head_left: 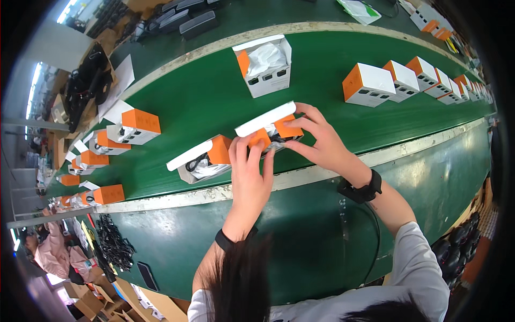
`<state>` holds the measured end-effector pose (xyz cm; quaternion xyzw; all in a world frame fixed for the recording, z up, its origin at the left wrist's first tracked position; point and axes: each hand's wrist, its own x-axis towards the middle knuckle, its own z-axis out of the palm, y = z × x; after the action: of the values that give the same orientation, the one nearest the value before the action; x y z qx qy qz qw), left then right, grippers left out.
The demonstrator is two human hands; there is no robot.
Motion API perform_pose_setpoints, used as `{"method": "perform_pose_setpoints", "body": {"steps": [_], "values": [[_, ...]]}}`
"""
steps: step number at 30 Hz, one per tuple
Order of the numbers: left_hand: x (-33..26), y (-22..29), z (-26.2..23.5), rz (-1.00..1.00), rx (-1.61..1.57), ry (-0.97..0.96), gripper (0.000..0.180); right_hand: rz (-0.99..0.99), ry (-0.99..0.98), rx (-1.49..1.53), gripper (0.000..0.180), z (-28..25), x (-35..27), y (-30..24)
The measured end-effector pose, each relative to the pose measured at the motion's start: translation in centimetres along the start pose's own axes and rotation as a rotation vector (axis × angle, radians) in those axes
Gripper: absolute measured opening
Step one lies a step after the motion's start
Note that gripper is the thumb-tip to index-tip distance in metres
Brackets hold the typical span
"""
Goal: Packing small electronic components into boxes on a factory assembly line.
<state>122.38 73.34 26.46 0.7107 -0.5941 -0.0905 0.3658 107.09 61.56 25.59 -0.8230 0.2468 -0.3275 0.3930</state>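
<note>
A small white-and-orange cardboard box point(266, 118) stands open on the green belt in front of me, its white lid raised on the far side. My left hand point(250, 174) grips its left orange flap, fingertips bent over the edge. On the other end, my right hand point(321, 140) holds the right orange flap between thumb and fingers. Dark cable and white wrapping show in the opening between my hands; the rest of the contents is hidden. Just left of my left hand lies another open box point(220, 150) with a coiled black cable point(197, 162) and white wrapping inside.
Beyond my hands stands an open box point(270, 79) with a plastic-wrapped item. Closed boxes point(370, 85) line the belt at right, open ones point(140, 126) at left. Nearer me, the green table point(322, 236) carries black cables point(114, 244) and a phone point(146, 276).
</note>
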Motion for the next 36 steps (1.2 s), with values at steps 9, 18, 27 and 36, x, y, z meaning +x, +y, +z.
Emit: {"method": "perform_pose_setpoints", "body": {"steps": [9, 18, 27, 36], "values": [[2.1, 0.9, 0.7, 0.068, -0.006, 0.19, 0.024, -0.031, -0.058, 0.108, 0.036, -0.2, 1.5, -0.4], [2.3, 0.4, 2.1, 0.115, -0.128, 0.252, 0.02, 0.071, -0.12, 0.0, 0.049, -1.7, 0.2, 0.5], [2.6, -0.8, 2.2, 0.099, -0.067, 0.145, 0.018, 0.098, -0.41, -0.13, 0.053, -2.3, 2.8, 0.7], [3.6, 0.3, 1.2, 0.132, 0.053, 0.203, 0.011, -0.013, -0.239, 0.004, 0.034, -2.8, 3.5, -2.8]]}}
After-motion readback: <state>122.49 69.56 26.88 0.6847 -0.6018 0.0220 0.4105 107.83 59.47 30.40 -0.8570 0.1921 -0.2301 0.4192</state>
